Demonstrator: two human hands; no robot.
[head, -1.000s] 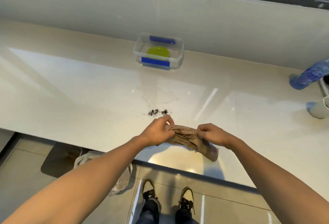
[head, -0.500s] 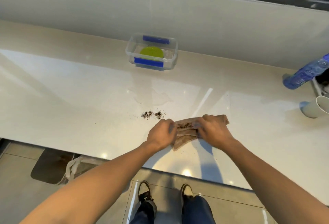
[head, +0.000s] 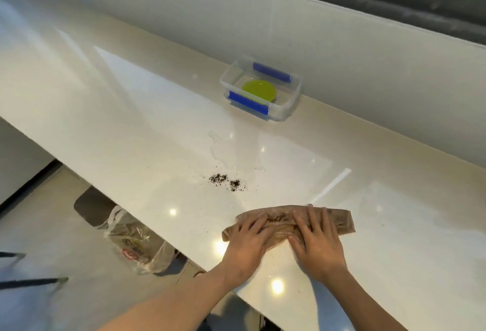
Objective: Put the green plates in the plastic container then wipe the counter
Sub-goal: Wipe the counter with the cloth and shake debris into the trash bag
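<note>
A brown cloth [head: 339,221] lies folded on the pale counter [head: 131,130] near its front edge. My left hand [head: 248,241] and my right hand [head: 317,238] both press flat on the cloth, fingers straight, with dark crumbs showing in the fold between them. A small pile of dark crumbs [head: 227,180] sits on the counter just beyond the cloth. Farther back, against the wall, a clear plastic container [head: 292,99] with blue clips holds a green plate [head: 259,90].
A patch of water [head: 236,146] spreads between the crumbs and the container. A crumpled plastic bag [head: 136,246] lies on the floor below the counter's front edge. A low wall and window frame run along the back.
The cloth has gone from being held bunched in both hands above the counter edge to lying flat on the counter under both hands. The camera has swung left, so the cup and bottle are out of view.
</note>
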